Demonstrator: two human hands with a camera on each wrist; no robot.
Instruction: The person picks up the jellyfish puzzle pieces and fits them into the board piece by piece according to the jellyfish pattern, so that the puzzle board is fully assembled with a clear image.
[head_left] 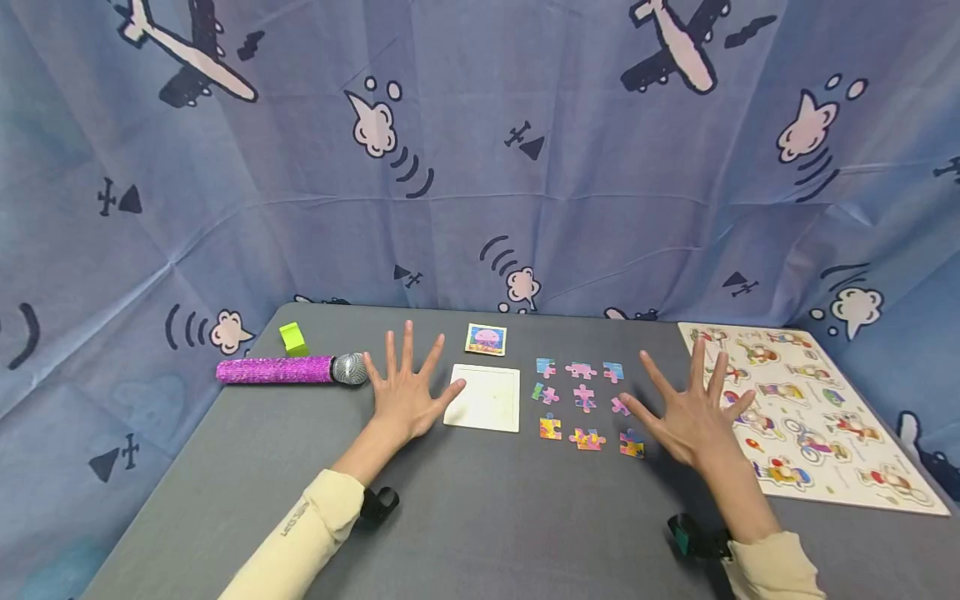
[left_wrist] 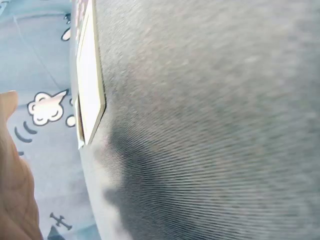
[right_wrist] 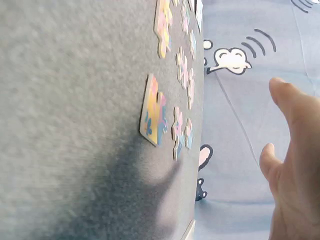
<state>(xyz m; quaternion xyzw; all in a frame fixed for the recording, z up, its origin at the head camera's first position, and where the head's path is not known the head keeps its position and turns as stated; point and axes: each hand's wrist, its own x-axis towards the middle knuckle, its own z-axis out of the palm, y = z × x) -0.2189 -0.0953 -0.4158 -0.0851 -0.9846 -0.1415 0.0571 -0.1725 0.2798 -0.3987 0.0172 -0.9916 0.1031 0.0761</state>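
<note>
Nine loose pieces (head_left: 584,398) lie in three rough rows on the table (head_left: 480,517), just right of the white tray (head_left: 482,397), and none of them sits in it or is joined to another. So I'd say zero fitted, nine left, with the layout being the only bit that looks sorted. Both hands, left (head_left: 406,396) and right (head_left: 693,425), have fingers spread wide and hold nothing; they look raised off the surface. Left thumb overlaps the tray's left rim from above, right thumb is by the middle row's end piece. Room-wise, most of it is the grey stretch nearest the person, between the forearms. Far side's tighter: the card (head_left: 486,339) is behind the tray, near the back edge. Mic (head_left: 277,370) reaches the left edge, beside the green block (head_left: 293,339), and the board (head_left: 817,417) hems in the right.
</note>
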